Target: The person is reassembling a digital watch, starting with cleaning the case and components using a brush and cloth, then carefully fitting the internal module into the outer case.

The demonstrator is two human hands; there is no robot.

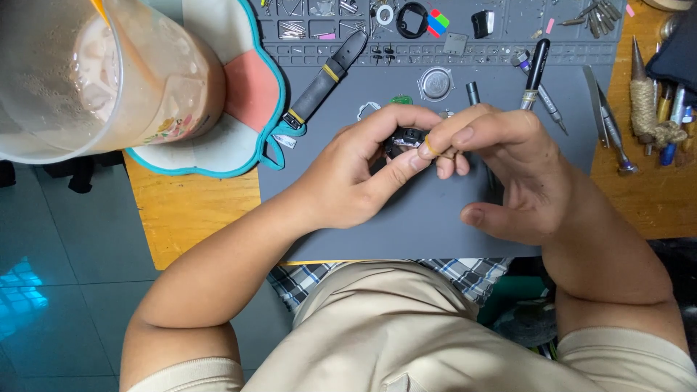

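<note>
Between both hands, above a grey work mat (435, 225), sits a small dark watch case (406, 138). The left hand (348, 181) curls around it from the left, forefinger arched over the top and thumb pressed up from below, so its grip is closed on the case. The right hand (508, 174) meets it from the right, forefinger and thumb pinched narrow at the case's edge; a thin yellowish band circles the forefinger's tip. Whether the right grip holds a tool or only touches the case cannot be told, since the fingers hide that spot. Most of the case is covered by the fingers of both hands.

Just behind the hands on the mat lie a round silver watch back (436, 83), a small green piece (401, 99) and a short metal rod (473, 93). A black pen-like tool (536, 65) lies slanted to the right of these, near the right hand. A black watch strap with yellow bands (323, 80) lies diagonally to the left, well apart from the left hand. Tweezers (602, 116) rest at the mat's right edge. The mat's far rim has small compartments with tiny parts.

At upper left a large clear plastic cup (94, 72) of pale brown drink looms close to the camera, standing on a white and pink cloth mat with a teal border (247, 94). The wooden tabletop (189, 210) shows on both sides.
</note>
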